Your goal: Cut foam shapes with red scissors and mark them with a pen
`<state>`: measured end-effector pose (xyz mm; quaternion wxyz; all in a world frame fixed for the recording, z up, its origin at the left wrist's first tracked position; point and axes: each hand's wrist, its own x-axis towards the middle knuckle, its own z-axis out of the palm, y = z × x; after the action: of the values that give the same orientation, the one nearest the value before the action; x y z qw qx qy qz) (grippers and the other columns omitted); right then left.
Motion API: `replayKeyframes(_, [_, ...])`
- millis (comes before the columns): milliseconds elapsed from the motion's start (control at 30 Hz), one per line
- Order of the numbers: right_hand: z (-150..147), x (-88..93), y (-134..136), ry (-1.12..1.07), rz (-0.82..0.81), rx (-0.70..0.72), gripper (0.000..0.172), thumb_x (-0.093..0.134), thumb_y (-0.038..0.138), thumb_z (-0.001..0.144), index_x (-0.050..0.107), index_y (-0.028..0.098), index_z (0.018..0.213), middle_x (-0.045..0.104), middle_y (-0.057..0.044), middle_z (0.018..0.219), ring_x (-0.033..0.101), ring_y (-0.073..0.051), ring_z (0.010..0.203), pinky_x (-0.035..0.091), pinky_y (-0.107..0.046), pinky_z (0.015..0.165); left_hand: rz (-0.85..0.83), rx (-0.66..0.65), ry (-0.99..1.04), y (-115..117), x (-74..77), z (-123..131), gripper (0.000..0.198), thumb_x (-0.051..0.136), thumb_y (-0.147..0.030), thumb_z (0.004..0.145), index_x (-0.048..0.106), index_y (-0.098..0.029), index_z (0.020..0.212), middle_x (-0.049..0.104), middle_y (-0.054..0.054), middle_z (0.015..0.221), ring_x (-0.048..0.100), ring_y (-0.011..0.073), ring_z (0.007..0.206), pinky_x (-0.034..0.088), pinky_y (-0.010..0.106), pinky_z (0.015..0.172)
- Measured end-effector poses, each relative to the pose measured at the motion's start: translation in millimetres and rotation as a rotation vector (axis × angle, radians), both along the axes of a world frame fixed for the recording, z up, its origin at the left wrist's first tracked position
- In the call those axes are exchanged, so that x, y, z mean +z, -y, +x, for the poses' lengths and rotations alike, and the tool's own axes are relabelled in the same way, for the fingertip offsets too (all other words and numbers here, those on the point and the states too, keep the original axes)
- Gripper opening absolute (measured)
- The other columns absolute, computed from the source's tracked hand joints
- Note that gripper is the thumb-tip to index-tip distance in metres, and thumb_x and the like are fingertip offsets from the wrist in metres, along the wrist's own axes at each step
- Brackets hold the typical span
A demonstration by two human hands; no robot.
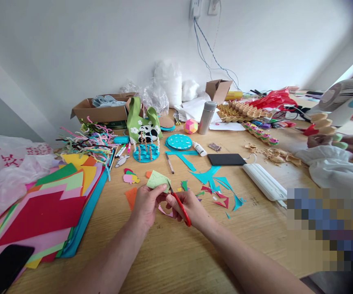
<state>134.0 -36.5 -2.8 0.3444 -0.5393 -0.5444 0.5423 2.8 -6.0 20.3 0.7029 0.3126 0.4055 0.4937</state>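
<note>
My left hand (147,204) pinches a light green foam piece (157,179) just above the wooden table (170,249). My right hand (191,208) is closed round red-handled scissors (180,206), whose blades point up to the edge of the green piece. Under my hands lie a pink scrap (165,211) and an orange piece (131,197). Teal, red and green offcuts (216,185) lie scattered just to the right.
A stack of coloured foam sheets (50,204) lies at the left, with a dark phone (3,267) on its near corner. Pipe cleaners (87,141), a panda bag (142,124), teal discs (178,142), a black phone (226,159), a white case (263,181), boxes and another person's hand (320,140) sit further back.
</note>
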Motion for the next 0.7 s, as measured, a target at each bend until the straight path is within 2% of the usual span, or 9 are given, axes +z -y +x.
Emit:
replayKeyframes(433, [-1.5,3.9,1.1,-0.007,-0.025,-0.022,0.060,0.058,0.075,0.069,0.053,0.016,0.058,0.052,0.001,0.045,0.046,-0.009,0.036,0.032,-0.020,0.036,-0.001,-0.025,-0.010,-0.8,-1.1,-1.6,0.023,0.081,-0.026,0.055,0.066,-0.011,0.064,0.065,0.004,0.059,0.059,0.0148,0.051,0.046,0.026,0.047])
replayKeyframes(700, [-0.3,1.3,0.1,0.005,-0.022,-0.018,0.062,0.056,0.076,0.070,0.058,0.014,0.063,0.053,0.000,0.046,0.046,-0.009,0.036,0.033,-0.019,0.035,0.002,-0.019,0.004,-1.2,-1.7,-1.7,0.022,0.081,-0.026,0.056,0.066,-0.011,0.063,0.065,0.004,0.059,0.060,0.0136,0.053,0.047,0.024,0.051])
